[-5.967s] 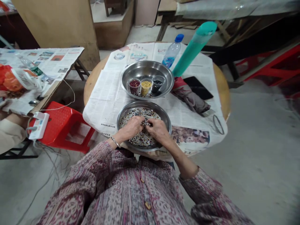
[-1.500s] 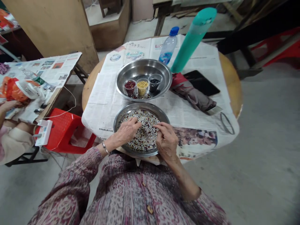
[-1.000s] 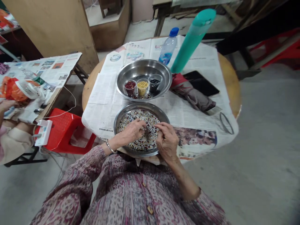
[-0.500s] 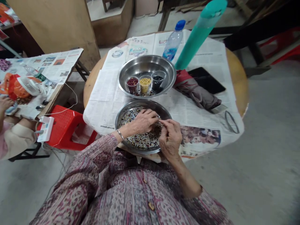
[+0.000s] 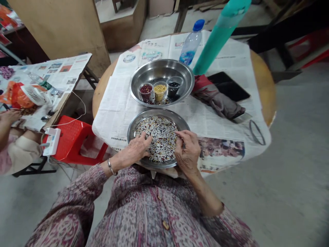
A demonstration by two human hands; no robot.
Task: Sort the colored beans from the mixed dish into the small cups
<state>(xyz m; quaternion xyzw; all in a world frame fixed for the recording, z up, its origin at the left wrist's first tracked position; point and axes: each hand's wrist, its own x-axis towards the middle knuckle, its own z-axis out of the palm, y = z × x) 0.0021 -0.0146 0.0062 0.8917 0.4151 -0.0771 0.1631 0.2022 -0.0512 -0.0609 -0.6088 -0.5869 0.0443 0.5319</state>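
Grains (image 5: 161, 132), mostly white with black, red and yellow ones mixed in, cover the bottom of a steel basin (image 5: 181, 120) at the near edge of a round wooden table (image 5: 263, 82) spread with newspaper (image 5: 110, 113). The left hand (image 5: 136, 148), a silvery bracelet (image 5: 111, 167) on its wrist, reaches over the basin's left rim, its fingers loosely apart and a little curled among the grains on that side. The right hand (image 5: 188, 149) is over the right rim, thumb and forefinger brought close together; I cannot tell whether a grain sits between them. Farther from the near edge stands a second basin (image 5: 164, 68), with three clear cups in a row by its front wall: red cup (image 5: 146, 91), yellow cup (image 5: 159, 91) and black cup (image 5: 173, 90), from left to right. Toward the table's far edge a blue-capped bottle (image 5: 191, 46) stands beside a tall green cylinder (image 5: 219, 39). Toward the right edge lie a folded umbrella (image 5: 218, 99), a dark tablet (image 5: 228, 85) and a thin dark loop (image 5: 257, 132). Past the left edge is a red stool (image 5: 72, 139); beyond it, another person's hand (image 5: 9, 116) is near a white fan (image 5: 34, 95).
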